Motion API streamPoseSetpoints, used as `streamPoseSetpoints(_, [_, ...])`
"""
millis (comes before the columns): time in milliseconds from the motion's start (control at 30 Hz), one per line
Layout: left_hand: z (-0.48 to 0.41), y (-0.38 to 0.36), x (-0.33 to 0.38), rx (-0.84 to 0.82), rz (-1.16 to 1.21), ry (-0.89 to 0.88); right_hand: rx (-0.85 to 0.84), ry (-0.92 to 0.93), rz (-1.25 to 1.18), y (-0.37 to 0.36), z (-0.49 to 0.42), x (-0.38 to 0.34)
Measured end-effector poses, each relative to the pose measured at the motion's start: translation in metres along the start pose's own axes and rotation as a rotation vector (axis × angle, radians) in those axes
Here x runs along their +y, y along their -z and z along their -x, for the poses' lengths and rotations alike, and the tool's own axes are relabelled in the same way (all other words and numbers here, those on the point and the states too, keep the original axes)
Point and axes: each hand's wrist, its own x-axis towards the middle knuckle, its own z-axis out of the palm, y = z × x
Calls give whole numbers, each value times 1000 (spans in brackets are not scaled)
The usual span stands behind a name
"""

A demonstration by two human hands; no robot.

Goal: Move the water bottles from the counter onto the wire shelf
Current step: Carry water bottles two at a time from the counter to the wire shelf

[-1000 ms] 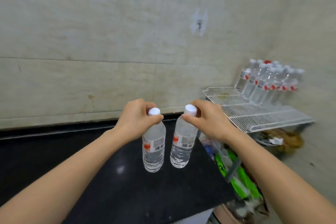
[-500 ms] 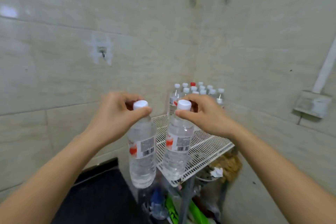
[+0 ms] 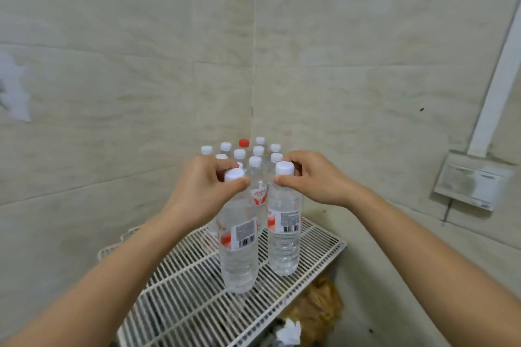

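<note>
Pinching two bottle caps, our left hand (image 3: 203,189) and right hand (image 3: 315,180) are holding two bottles (image 3: 239,248) over the wire shelf (image 3: 318,245), perhaps touching; roughly eleven standing behind, front edge open.

No brand or nos. can be made out. Barcodes and blurred QR-type patches are seen on labels below each grip: left bottle (image 3: 238,245), right bottle (image 3: 283,236). Red script on bottle between (image 3: 260,197), illegible.

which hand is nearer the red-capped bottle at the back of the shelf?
Left, marginally. The red-capped clear plastic bottle stands behind and slightly right of the left hand; the right hand sits farther off to its right. Each hand grips a white-capped bottle's neck.
</note>
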Motion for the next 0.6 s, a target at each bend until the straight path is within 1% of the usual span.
streamPoseSetpoints(167, [-38,-69,2,8,-66,34,-96,12,-57,14,-23,79])
streamPoseSetpoints(267, [-60,-102,3,13,-95,49,-107,9,-64,17,-38,118])
streamPoseSetpoints(433, [-85,-140,1,33,-127,114,-119,-5,-58,19,-55,160])
streamPoseSetpoints(600, [-105,-170,5,-22,-143,158,-97,-33,-20,23,-68,189])
